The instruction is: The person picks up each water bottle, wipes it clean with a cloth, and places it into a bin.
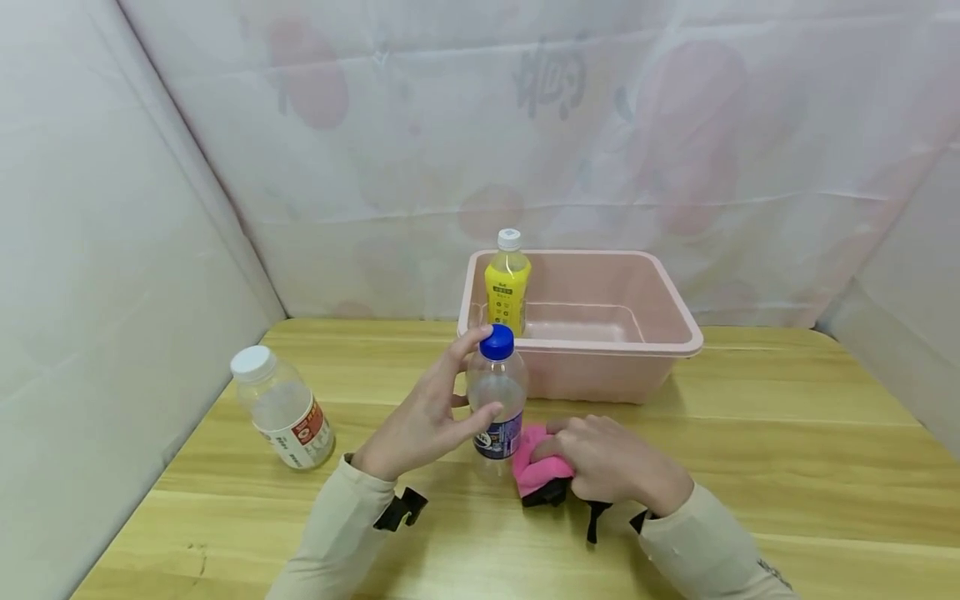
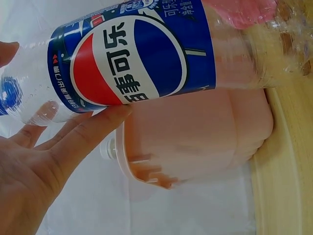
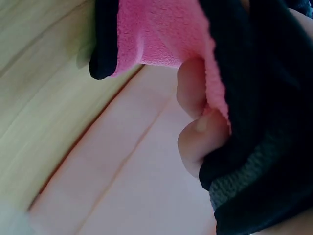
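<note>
A clear plastic Pepsi bottle (image 1: pixel 498 396) with a blue cap stands upright near the middle of the table, in front of the pink bin. My left hand (image 1: pixel 431 417) holds it from the left, its fingers and thumb about the upper part. The left wrist view shows the bottle's blue label (image 2: pixel 132 58) close up, with fingertips against it. Just right of the bottle, my right hand (image 1: pixel 611 462) grips a pink cloth (image 1: pixel 536 462) with black edging. Fingers (image 3: pixel 190 88) curl over the cloth in the right wrist view, and the black side hides part of the hand.
Behind the hands stands a pink plastic bin (image 1: pixel 600 367), with a yellow-labelled bottle (image 1: pixel 507 287) upright at its left end. To the left on the wooden table (image 1: pixel 405 358) is a clear jar-like bottle (image 1: pixel 285 408) with a white cap. Pale printed fabric (image 1: pixel 420 150) hangs behind.
</note>
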